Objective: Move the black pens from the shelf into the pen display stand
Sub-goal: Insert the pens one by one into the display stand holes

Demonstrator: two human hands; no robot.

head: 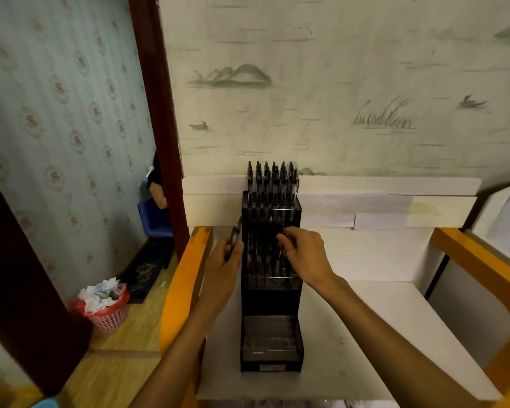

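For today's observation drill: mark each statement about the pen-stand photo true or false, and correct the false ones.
1. The left hand holds pens. True.
2. The stand's top tier is empty. False: it is full of pens.
3. The right hand is at the middle tier. True.
4. The red basket is on the shelf. False: it is on the floor.
5. The bottom tier holds no upright pens. True.
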